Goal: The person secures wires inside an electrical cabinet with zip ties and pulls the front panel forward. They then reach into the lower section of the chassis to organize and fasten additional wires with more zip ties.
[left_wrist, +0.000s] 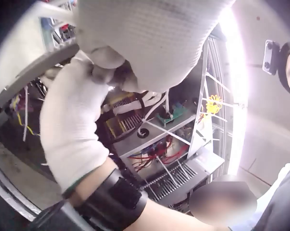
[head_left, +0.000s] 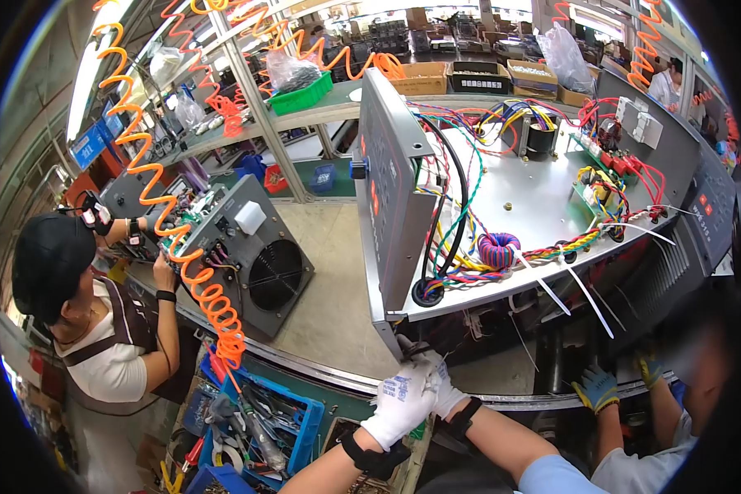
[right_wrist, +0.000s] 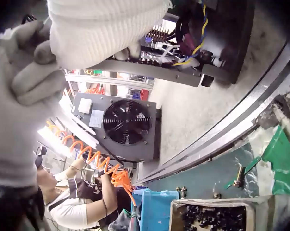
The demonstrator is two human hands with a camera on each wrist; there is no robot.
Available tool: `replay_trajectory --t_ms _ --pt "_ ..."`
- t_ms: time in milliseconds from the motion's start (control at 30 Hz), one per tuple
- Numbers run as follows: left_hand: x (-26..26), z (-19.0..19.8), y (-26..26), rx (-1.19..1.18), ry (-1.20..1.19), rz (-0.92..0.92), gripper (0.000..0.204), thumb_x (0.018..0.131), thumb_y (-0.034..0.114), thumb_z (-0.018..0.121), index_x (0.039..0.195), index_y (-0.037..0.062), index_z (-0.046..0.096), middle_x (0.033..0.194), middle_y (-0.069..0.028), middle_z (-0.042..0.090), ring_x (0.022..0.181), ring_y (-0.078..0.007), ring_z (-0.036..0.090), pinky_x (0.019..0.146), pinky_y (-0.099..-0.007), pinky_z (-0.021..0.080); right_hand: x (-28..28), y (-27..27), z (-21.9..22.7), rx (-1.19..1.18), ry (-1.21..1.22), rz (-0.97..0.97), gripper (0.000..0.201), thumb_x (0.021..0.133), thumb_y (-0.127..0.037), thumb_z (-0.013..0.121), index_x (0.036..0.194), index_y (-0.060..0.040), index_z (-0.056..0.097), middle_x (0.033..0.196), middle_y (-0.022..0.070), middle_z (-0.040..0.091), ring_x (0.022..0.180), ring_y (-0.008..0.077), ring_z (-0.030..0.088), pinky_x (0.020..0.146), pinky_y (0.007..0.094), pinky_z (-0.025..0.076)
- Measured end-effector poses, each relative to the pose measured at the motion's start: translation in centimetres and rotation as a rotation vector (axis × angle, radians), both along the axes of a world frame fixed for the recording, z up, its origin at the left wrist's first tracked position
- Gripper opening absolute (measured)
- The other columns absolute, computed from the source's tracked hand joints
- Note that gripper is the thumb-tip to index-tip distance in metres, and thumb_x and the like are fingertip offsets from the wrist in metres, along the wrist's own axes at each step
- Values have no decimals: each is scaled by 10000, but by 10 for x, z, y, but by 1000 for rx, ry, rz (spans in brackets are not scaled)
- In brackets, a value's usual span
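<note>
Both hands wear white knit gloves and meet at the lower front corner of a grey machine chassis, below its upright front panel [head_left: 393, 198]. My left hand [head_left: 403, 402] lies against the right one, its fingers bent in the right wrist view. My right hand [head_left: 443, 387] reaches in beside the panel's lower edge, with fingertips [right_wrist: 130, 52] by the internal wiring. I cannot tell what the fingers grip, as the gloves hide it. Above, the metal shelf [head_left: 519, 185] carries a purple-blue wound coil [head_left: 499, 250], coloured wires and long white cable ties [head_left: 593, 298].
At left, another person [head_left: 90, 313] works on a second chassis with a fan [head_left: 276, 276]. A blue tool bin [head_left: 305, 420] stands near my left arm, under a coiled orange hose [head_left: 222, 317]. Gloved hands [head_left: 597, 389] of someone else are at right.
</note>
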State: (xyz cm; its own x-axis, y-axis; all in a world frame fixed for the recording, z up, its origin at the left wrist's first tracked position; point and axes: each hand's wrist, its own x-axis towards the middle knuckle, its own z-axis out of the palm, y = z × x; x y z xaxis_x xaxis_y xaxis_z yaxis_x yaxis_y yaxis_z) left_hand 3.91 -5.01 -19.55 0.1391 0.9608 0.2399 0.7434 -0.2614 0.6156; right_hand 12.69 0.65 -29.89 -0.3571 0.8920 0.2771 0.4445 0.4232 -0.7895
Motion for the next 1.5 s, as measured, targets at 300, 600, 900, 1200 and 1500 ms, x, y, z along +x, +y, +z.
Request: replay_trajectory --t_ms 300,600,900,1200,1500 --pt "2 -19 -8 18 52 -113 75 837 122 504 842 70 557 725 -156 562 678 -372 572 580 -441 442 18 10 12 -399 95 301 476 859 -150 576 1318 -44 511 1077 183 644 954 277 647 795 359 506" --pt "-54 -61 -92 -122 41 67 280 927 178 428 1122 51 584 794 -171 604 749 -215 628 673 -340 489 63 -79 25 -396 178 156 567 801 -256 701 1293 -36 525 990 128 671 966 214 656 864 332 510" --pt "-25 -62 -134 -239 -475 -343 123 752 76 526 749 -10 614 686 -156 603 613 -257 568 576 -365 447 71 -152 111 -291 118 380 148 856 -14 618 991 24 668 936 103 649 872 187 625 774 274 492" --pt "-20 -22 -140 -344 -634 -302 125 762 28 504 795 -5 620 665 -124 618 597 -233 583 533 -364 460 61 -157 138 -62 109 337 177 907 -95 603 1027 18 665 890 120 682 802 179 651 720 278 508" --pt "-17 -35 -140 -348 -749 -322 111 766 -4 495 749 -10 604 607 -99 594 565 -198 590 510 -333 467 56 -166 160 -16 13 319 140 910 -75 575 992 7 654 859 120 676 773 181 645 703 284 501"
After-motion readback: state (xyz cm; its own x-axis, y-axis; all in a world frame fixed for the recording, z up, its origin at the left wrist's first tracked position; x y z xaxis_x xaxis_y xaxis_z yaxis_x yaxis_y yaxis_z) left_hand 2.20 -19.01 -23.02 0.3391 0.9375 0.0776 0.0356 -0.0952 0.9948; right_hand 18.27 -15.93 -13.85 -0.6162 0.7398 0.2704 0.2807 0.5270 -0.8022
